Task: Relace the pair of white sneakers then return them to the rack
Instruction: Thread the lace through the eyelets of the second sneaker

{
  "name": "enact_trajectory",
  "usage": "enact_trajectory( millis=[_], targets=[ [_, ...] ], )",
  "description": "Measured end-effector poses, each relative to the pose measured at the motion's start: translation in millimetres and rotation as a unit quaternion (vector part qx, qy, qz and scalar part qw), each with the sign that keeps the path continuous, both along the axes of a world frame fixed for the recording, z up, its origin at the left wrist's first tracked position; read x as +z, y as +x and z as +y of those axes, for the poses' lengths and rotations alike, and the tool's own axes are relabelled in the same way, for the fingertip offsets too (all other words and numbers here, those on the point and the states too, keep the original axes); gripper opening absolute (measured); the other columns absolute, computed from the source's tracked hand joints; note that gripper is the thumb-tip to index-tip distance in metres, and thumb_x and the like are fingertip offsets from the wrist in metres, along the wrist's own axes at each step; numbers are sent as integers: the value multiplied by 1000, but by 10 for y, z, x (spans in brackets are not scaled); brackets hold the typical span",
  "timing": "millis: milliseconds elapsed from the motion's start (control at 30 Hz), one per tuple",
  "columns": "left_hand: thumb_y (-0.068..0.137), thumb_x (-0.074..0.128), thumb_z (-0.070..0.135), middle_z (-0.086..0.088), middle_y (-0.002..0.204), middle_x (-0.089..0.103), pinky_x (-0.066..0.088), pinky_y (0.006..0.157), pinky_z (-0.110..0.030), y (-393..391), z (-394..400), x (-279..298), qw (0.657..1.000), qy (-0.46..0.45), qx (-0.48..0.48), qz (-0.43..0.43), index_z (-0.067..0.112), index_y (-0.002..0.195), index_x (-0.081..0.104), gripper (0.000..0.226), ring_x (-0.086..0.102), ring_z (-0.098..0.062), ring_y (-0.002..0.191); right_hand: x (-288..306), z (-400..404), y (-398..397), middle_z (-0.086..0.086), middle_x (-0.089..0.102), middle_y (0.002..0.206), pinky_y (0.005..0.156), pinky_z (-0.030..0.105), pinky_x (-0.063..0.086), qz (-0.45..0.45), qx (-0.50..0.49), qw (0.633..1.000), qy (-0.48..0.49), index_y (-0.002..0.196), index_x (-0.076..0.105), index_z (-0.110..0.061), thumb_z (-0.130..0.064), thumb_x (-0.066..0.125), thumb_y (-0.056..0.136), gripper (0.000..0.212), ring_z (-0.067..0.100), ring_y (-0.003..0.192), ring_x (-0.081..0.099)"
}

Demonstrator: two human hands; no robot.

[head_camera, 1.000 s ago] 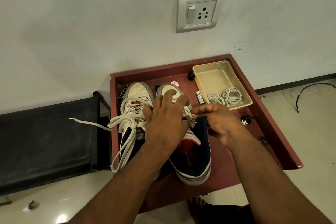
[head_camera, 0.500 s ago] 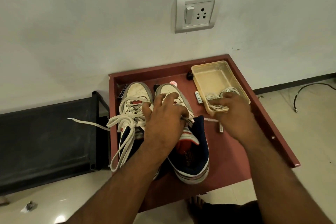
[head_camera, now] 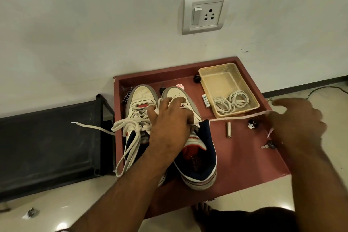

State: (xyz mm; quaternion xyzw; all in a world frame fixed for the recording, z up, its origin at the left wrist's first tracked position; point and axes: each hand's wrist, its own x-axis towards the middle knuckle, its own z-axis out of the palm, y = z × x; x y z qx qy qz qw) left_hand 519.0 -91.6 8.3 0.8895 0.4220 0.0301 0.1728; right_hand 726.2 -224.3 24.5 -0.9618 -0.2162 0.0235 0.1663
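Observation:
Two white sneakers with navy lining stand side by side on a maroon table (head_camera: 244, 160). The left sneaker (head_camera: 140, 100) carries a loose lace that trails off the table's left edge. My left hand (head_camera: 169, 122) presses down on the laces area of the right sneaker (head_camera: 197, 156). My right hand (head_camera: 295, 124) is out to the right, pinching a lace (head_camera: 237, 117) that runs taut from the right sneaker's eyelets. A beige plastic tray (head_camera: 211, 79) at the back right holds coiled white laces (head_camera: 231, 101).
A black shoe rack (head_camera: 47, 137) stands left of the table against the white wall. Small items lie on the table: a battery (head_camera: 205, 100), a metal cylinder (head_camera: 228, 129), a key (head_camera: 269, 146), black knobs. A cable lies on the floor at far right.
My right hand has swung from beside the right sneaker out to the right, drawing a lace taut through the shoe. My left hand stays on the sneaker.

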Motion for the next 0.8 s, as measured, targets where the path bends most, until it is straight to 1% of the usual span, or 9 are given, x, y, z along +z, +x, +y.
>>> enact_trajectory(
  millis=[133, 200, 300, 367, 467, 567, 633, 700, 800],
  targets=[
    [89, 66, 35, 14, 152, 33, 8, 113, -54, 1, -1, -6, 1000, 0, 0, 5, 38, 102, 71, 14, 16, -17, 145, -120, 473, -525, -8, 37, 152, 104, 58, 35, 170, 292, 941, -6, 93, 69, -51, -21, 73, 81, 33, 25, 140, 31],
    [89, 65, 35, 13, 152, 33, 7, 113, -54, -5, 5, -8, 1000, 0, 0, 9, 38, 102, 71, 14, 15, -18, 146, -237, 624, -672, -16, 33, 153, 109, 54, 26, 188, 354, 913, -77, 87, 70, -42, -13, 63, 86, 30, 21, 144, 22],
    [88, 66, 36, 15, 151, 33, 6, 112, -53, -19, 13, -10, 1000, -7, 9, -2, 38, 98, 72, 12, 14, -18, 146, -233, 547, -460, -17, 47, 143, 107, 50, 26, 115, 285, 950, -54, 83, 70, -32, -21, 64, 89, 14, 18, 138, 35],
    [88, 66, 36, 15, 152, 33, 5, 113, -54, -22, 13, -13, 1000, -5, 10, -2, 38, 97, 71, 11, 14, -18, 146, -169, 314, -103, -5, 61, 126, 97, 45, 35, 40, 129, 990, -25, 94, 72, -25, -23, 62, 88, 12, 27, 121, 51],
    [88, 66, 35, 15, 152, 33, 6, 113, -54, -18, 8, -8, 1000, -1, 3, -1, 37, 97, 71, 11, 14, -17, 146, -64, 19, 131, 15, 60, 118, 92, 50, 38, -18, -55, 998, -12, 105, 73, -17, -24, 62, 89, 21, 43, 110, 50],
    [88, 67, 35, 14, 152, 33, 7, 112, -54, -6, 8, -26, 1000, 4, 5, -6, 37, 97, 71, 11, 15, -17, 146, -85, 208, -124, 6, 47, 142, 102, 52, 33, 32, 111, 993, -11, 123, 65, -27, -23, 72, 84, 40, 37, 129, 40],
    [87, 68, 35, 14, 152, 34, 7, 113, -54, -9, 4, -35, 1000, 4, 9, -8, 38, 96, 71, 10, 15, -18, 146, -145, 428, -419, -6, 28, 156, 113, 55, 21, 101, 259, 960, -33, 126, 61, -38, -23, 74, 82, 48, 28, 145, 20],
    [87, 67, 35, 14, 152, 34, 6, 113, -54, -21, 6, -35, 1000, 6, 14, -7, 38, 95, 72, 10, 15, -18, 146, -211, 604, -655, -13, 14, 160, 114, 59, 12, 151, 348, 919, -104, 111, 67, -41, -19, 65, 88, 32, 25, 150, 4],
    [86, 68, 35, 15, 151, 34, 5, 112, -54, -34, 10, -37, 1000, -2, 21, -8, 38, 97, 72, 12, 15, -17, 146, -307, 571, -484, -19, 29, 155, 115, 59, 16, 165, 323, 929, -70, 78, 63, -43, -25, 65, 88, 21, 21, 148, 17]
  ],
)
